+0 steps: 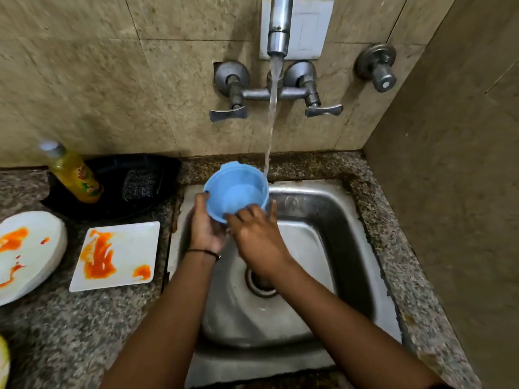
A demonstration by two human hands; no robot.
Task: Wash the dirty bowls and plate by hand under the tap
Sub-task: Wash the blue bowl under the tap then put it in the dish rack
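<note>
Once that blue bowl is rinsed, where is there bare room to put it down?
The granite counter in front of the square plate is bare, as is the strip right of the sink. Left rear is crowded: bottle, black tray, scrubber.

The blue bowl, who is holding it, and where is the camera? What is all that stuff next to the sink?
No machine here: these are a person's two bare hands. The camera sits on the person's head and looks down, so you see what they see.

The left hand holds the round blue plastic bowl from outside, and the right hand reaches over its near rim. They hold it above the steel sink, beside the water running from the metal tap.

On the speckled stone counter to the left lie a square white plate and a round white plate, both smeared with orange sauce. Behind them, a yellow bottle and a dark scrubbing pad sit in a black tray.
</note>
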